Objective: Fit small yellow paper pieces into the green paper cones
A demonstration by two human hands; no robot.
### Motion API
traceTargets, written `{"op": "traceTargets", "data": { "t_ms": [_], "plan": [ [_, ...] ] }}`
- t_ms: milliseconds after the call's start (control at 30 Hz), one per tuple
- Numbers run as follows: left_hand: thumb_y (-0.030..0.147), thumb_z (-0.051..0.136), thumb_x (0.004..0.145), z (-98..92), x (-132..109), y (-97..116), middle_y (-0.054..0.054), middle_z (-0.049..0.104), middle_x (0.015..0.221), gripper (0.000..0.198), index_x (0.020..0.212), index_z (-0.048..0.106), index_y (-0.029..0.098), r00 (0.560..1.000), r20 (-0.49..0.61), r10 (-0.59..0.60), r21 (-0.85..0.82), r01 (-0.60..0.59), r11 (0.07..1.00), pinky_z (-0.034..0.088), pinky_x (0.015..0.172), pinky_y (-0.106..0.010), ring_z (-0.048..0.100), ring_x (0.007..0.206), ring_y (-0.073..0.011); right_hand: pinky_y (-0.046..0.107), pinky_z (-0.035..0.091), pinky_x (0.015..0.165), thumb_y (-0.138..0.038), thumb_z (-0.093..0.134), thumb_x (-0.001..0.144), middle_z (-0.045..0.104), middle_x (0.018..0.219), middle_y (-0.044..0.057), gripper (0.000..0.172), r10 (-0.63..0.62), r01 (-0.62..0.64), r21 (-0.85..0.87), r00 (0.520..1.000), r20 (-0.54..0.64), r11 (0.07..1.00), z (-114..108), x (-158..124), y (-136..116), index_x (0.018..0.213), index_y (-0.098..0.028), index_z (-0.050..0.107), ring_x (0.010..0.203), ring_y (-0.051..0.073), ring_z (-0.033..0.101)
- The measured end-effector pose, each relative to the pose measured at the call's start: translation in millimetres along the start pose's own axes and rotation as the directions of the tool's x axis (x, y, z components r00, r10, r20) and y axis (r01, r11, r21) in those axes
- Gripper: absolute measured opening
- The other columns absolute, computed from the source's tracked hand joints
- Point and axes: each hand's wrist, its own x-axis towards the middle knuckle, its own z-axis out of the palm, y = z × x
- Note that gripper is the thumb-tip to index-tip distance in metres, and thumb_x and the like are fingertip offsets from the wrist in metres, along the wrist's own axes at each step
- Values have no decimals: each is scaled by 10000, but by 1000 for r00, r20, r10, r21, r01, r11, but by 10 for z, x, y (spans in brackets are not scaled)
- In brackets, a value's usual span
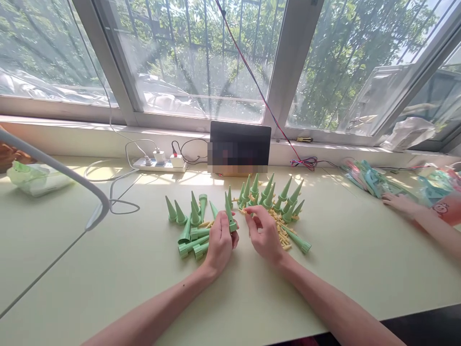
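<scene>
My left hand (220, 240) is closed around a green plastic cone spike (229, 217), its tip pointing up and a small hole showing in its side. Just to the right, my right hand (263, 233) pinches a small yellow peg (243, 211) between thumb and fingers, apart from the spike. Beyond my hands stand several upright green spikes (267, 196). More green spikes (194, 246) lie on their sides to the left of my left hand. A pile of small yellow pegs (284, 238) is beside my right hand, with one green spike (298, 241) lying by it.
A dark screen (240, 144) leans at the window sill, with a power strip (162, 166) and cables to its left. A grey curved tube (72, 173) crosses the left side. At right, another person's hand (399, 203) touches plastic bags (370, 180).
</scene>
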Motion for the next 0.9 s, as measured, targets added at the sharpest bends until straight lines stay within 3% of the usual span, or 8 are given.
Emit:
{"op": "traceTargets", "data": {
  "t_ms": [400, 633, 900],
  "plan": [
    [539, 350, 976, -11, 7, -36, 85, 409, 551, 361, 830, 400, 213, 999, 43, -7, 108, 3, 994, 312, 361, -173, 396, 363, -58, 238, 453, 489, -245, 532, 938, 595, 813, 5, 150, 7, -10, 137, 1000, 19, 991, 15, -47, -11, 1081, -202, 534, 533, 101, 571],
    [531, 340, 975, -4, -8, -15, 103, 360, 469, 345, 805, 356, 231, 998, 64, -10, 156, 0, 988, 295, 360, -183, 393, 343, -83, 249, 498, 531, -222, 528, 919, 592, 709, -11, 141, -11, 12, 133, 1000, -4, 991, 10, -43, -37, 1059, -204, 539, 606, 136, 612],
    [508, 330, 979, -9, -36, 3, 106, 358, 450, 321, 824, 375, 231, 996, 88, 1, 232, -21, 972, 299, 395, -188, 407, 356, -85, 241, 485, 532, -194, 505, 898, 552, 630, -39, 131, -11, 12, 83, 1000, -8, 997, -5, -43, -31, 1018, -200, 557, 562, 126, 581]
  ]
}}
